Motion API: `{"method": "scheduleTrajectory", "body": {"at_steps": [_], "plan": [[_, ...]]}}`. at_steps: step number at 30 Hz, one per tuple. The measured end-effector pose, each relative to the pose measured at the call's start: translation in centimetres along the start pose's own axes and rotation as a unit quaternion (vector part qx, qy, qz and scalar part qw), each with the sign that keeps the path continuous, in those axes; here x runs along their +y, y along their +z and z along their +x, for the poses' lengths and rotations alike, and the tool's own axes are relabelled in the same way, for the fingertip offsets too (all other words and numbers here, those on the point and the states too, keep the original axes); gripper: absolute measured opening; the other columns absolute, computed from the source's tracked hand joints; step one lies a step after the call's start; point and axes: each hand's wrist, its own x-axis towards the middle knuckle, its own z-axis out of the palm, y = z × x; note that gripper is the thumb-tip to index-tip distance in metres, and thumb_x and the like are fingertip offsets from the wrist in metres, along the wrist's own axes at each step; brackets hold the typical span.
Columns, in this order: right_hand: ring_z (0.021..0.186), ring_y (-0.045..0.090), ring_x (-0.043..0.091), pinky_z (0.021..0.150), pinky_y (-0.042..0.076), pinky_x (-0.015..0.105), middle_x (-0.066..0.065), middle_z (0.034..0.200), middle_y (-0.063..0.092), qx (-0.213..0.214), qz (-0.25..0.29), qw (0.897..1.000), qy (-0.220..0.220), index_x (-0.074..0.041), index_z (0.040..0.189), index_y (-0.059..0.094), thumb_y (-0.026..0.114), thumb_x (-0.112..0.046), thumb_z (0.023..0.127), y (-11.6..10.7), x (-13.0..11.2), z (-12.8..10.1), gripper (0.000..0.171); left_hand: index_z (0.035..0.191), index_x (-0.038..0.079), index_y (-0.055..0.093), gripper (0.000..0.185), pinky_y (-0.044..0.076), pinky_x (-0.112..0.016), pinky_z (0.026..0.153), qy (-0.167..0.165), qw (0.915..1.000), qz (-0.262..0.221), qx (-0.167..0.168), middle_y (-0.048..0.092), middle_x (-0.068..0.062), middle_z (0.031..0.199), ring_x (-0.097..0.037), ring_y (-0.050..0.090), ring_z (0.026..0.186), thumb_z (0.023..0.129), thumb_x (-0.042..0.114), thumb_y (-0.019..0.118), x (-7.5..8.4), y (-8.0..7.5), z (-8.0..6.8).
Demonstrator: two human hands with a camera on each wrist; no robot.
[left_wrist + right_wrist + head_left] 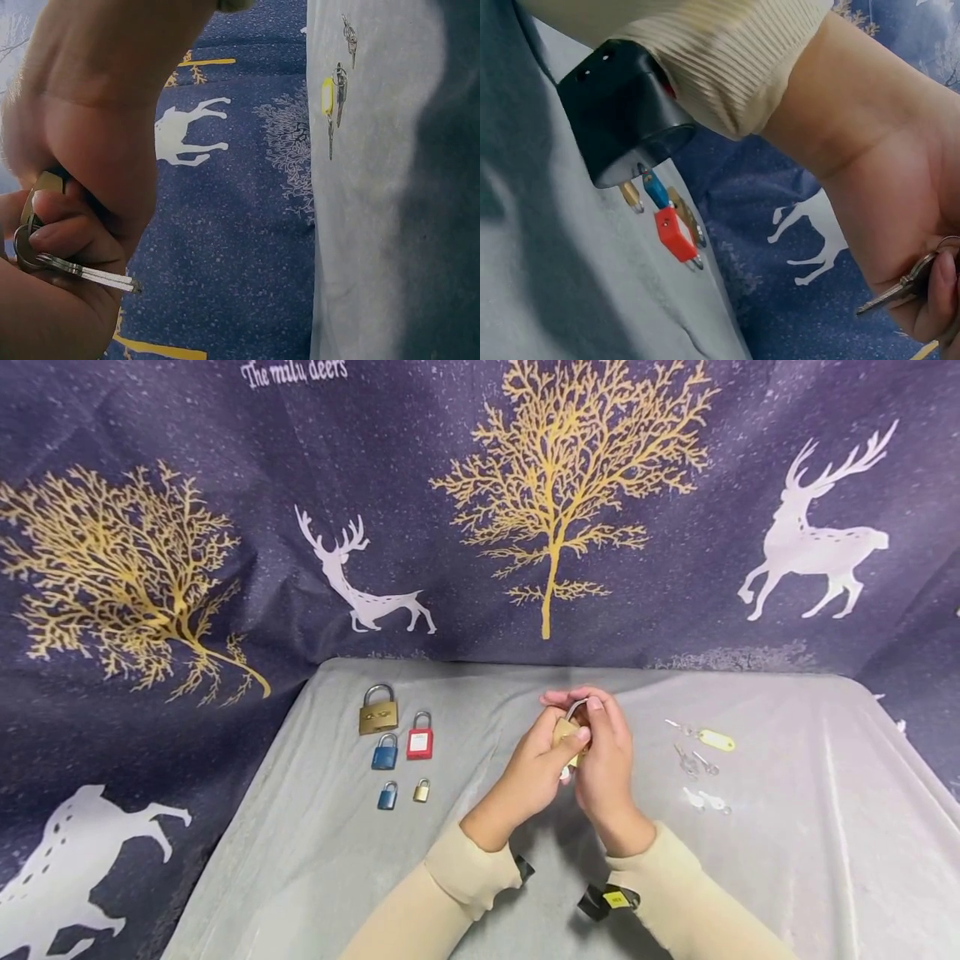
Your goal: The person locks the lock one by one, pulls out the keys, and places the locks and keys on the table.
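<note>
Both hands come together over the middle of the grey-covered table, around a brass padlock [564,729] whose steel shackle points up. My left hand [528,764] grips the body, with its thumb lying across the front. From the other side my right hand [609,768] holds the lock, its thumb by the shackle [576,706]. A key ring [26,251] shows at the fingers in the left wrist view, with silver keys [105,279] sticking out from it. One key [892,292] also appears below the palm in the right wrist view. Fingers hide much of the lock.
Left on the table lie a large brass padlock [378,717], a red padlock [420,744], two blue padlocks [385,757] and a small brass one [422,792]. To the right are keys with a yellow tag [716,740] and more loose keys [687,763]. A patterned dark cloth [480,643] hangs behind.
</note>
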Motion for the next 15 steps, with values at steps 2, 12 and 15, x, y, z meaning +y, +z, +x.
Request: {"method": "scheduleTrajectory", "body": {"at_steps": [2,12,15], "plan": [[0.1,0.074,0.022,0.095,0.052,0.029,0.007,0.097,0.078,0.004,-0.001,1.0,-0.001,-0.002,0.102,0.06,0.037,-0.012,0.109,0.04,0.04,-0.02,0.025,0.124,0.001,0.049,0.026,0.041,-0.019,0.054,0.002,1.0,-0.001,-0.002,0.047,-0.001,0.079,-0.008,0.046,0.059,0.106,0.019,0.052,0.06,0.0,0.04],[0.094,0.071,0.019,0.083,0.05,0.023,0.004,0.096,0.078,0.0,-0.028,1.0,0.005,0.004,0.104,0.059,0.037,-0.016,0.109,-0.4,0.34,0.09,0.03,0.121,0.0,0.048,0.024,0.04,-0.018,0.054,-0.016,0.9998,0.007,-0.007,0.047,0.0,0.076,-0.009,0.045,0.058,0.106,0.019,0.051,-0.21,0.02,0.27],[0.098,0.073,0.02,0.087,0.052,0.024,0.005,0.096,0.078,-0.007,-0.023,1.0,0.014,0.003,0.107,0.06,0.038,-0.015,0.109,-0.49,0.26,0.28,0.029,0.121,0.002,0.048,0.024,0.041,-0.019,0.054,-0.022,0.9996,0.015,-0.007,0.047,0.0,0.074,-0.009,0.046,0.058,0.106,0.02,0.052,-0.16,-0.03,0.33]]}}
